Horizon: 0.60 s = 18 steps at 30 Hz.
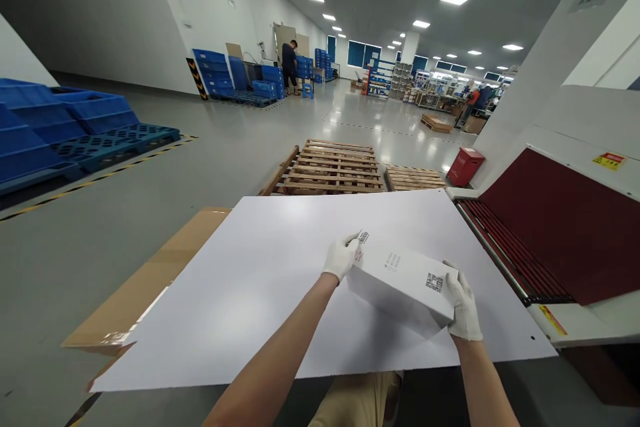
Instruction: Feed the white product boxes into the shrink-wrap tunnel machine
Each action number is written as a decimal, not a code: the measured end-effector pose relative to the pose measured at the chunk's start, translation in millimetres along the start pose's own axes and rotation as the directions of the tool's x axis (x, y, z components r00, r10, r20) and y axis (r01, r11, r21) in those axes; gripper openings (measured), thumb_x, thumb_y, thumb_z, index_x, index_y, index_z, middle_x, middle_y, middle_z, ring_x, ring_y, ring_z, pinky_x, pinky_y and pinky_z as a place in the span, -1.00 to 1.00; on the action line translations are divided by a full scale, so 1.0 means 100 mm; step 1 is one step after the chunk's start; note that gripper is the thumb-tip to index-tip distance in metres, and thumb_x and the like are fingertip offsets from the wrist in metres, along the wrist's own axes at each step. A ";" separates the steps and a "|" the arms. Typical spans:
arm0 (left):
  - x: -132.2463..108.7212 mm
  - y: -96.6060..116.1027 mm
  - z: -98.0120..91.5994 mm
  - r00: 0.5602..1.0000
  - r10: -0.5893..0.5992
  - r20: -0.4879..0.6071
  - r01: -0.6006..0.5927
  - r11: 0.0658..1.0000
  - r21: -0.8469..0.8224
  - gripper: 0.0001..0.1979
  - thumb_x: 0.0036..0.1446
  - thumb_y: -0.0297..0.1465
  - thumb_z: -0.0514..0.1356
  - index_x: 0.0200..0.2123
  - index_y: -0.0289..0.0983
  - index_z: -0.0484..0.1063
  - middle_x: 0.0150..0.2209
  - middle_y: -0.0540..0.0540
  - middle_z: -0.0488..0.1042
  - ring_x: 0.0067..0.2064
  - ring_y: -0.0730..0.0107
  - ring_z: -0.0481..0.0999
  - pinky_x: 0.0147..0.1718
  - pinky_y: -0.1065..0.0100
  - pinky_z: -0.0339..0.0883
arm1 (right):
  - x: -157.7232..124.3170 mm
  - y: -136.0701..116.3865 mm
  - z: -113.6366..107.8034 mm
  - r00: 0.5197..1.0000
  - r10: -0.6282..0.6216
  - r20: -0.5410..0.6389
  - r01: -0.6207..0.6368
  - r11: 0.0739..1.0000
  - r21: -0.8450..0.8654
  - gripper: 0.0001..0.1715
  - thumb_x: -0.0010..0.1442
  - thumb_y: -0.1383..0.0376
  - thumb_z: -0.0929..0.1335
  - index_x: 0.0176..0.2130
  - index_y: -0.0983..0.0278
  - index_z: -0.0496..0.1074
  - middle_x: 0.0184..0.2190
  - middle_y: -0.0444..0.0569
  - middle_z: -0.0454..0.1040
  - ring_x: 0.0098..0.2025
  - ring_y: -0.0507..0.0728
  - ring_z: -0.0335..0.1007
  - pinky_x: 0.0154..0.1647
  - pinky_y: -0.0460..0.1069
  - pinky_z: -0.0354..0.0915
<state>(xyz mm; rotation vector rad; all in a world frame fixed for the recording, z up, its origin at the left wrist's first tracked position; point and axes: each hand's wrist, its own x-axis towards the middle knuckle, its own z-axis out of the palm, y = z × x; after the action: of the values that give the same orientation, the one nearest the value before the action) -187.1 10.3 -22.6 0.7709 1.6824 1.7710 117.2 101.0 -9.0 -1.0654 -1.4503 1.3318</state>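
Note:
A long white box [400,280] with printed text, a barcode label and a QR code is held between my two gloved hands, over the white tabletop [250,280]. My left hand [343,257] grips its far left end, near the barcode label. At the opposite end my right hand [464,303] clasps the side close to the QR code. Both hands wear white gloves. The box sits at a slant, and I cannot tell whether its underside touches the table.
On the right stands a machine with a roller conveyor [515,250] and a dark red curtain [565,220]. A brown carton [150,280] lies left of the table. Beyond are wooden pallets [335,167], a red bin [465,167], blue crates [100,113] and a person [289,65].

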 end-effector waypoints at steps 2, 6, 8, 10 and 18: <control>0.01 -0.08 0.00 1.000 -0.019 -0.018 0.018 0.998 -0.066 -0.60 0.17 -0.27 0.23 0.01 -0.30 0.66 0.08 -0.25 0.65 0.19 -0.02 0.57 0.26 -0.01 0.36 | -0.01 0.00 0.04 1.000 -0.005 -0.016 0.005 1.000 0.029 -0.08 0.17 -0.23 0.47 0.30 0.21 0.41 0.07 0.07 0.62 -0.03 0.28 0.58 -0.15 0.05 0.44; -0.31 -0.17 -0.02 1.000 -0.021 -0.006 0.020 0.984 -0.176 -0.52 0.25 -0.18 0.25 0.15 -0.29 0.57 0.24 -0.25 0.55 0.31 0.05 0.48 0.35 0.05 0.29 | -0.11 0.02 0.12 0.995 -0.041 -0.092 0.051 0.993 0.110 -0.10 0.22 -0.26 0.41 0.27 0.28 0.42 0.03 0.11 0.63 -0.05 0.28 0.57 -0.07 0.11 0.46; -0.61 -0.22 -0.07 0.998 -0.044 0.038 0.051 0.971 -0.233 -0.46 0.30 -0.11 0.27 0.26 -0.21 0.48 0.35 -0.21 0.44 0.41 0.08 0.36 0.42 0.06 0.20 | -0.25 0.05 0.17 0.987 -0.068 -0.144 0.087 0.987 0.133 -0.17 0.31 -0.27 0.31 0.23 0.27 0.43 -0.01 0.09 0.62 -0.06 0.26 0.56 -0.04 0.12 0.45; -0.96 -0.29 -0.16 0.990 -0.110 0.084 0.128 0.958 -0.256 -0.39 0.34 -0.03 0.24 0.37 -0.07 0.34 0.47 -0.13 0.28 0.49 0.09 0.22 0.44 0.02 0.17 | -0.50 0.09 0.24 0.979 -0.133 -0.157 0.147 0.986 0.083 -0.26 0.40 -0.24 0.21 0.16 0.25 0.45 -0.03 0.07 0.61 -0.06 0.25 0.54 -0.01 0.14 0.44; -2.03 -0.46 -0.52 0.907 -0.369 0.204 0.411 0.881 -0.234 -0.08 0.31 0.30 -0.13 0.53 -0.10 0.10 0.43 -0.20 0.34 0.40 -0.14 0.37 0.28 -0.17 0.43 | -1.69 0.28 0.50 0.812 -0.511 0.282 0.565 0.809 -0.164 -0.56 0.36 0.05 0.30 0.13 0.02 0.57 0.13 -0.06 0.58 0.29 0.35 0.38 0.56 0.37 -0.08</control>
<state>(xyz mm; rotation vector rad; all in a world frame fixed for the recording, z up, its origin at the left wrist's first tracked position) -88.4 -173.2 -75.6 0.3966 1.3410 1.5659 112.7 -72.9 -47.5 -0.5706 -1.9470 0.8894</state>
